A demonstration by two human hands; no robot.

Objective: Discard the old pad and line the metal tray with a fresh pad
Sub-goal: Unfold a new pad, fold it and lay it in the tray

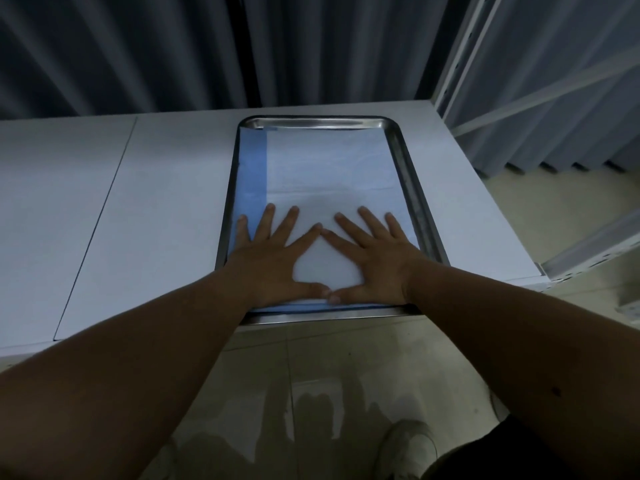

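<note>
A metal tray point(408, 161) lies on the white table, its near edge at the table's front. Inside it lies a white pad with blue borders point(322, 168), spread flat across the tray's floor. My left hand point(273, 251) presses flat on the pad's near left part with its fingers spread. Beside it, my right hand point(374, 254) presses flat on the near right part, fingers spread as well. The index fingertips and the thumb tips of both hands nearly meet. No other pad is in view.
The white table point(156, 209) stretches to the left of the tray, with a seam running across it. Dark curtains hang behind. A white metal shelf frame point(519, 98) stands at the right. Tiled floor and a shoe point(405, 448) show below.
</note>
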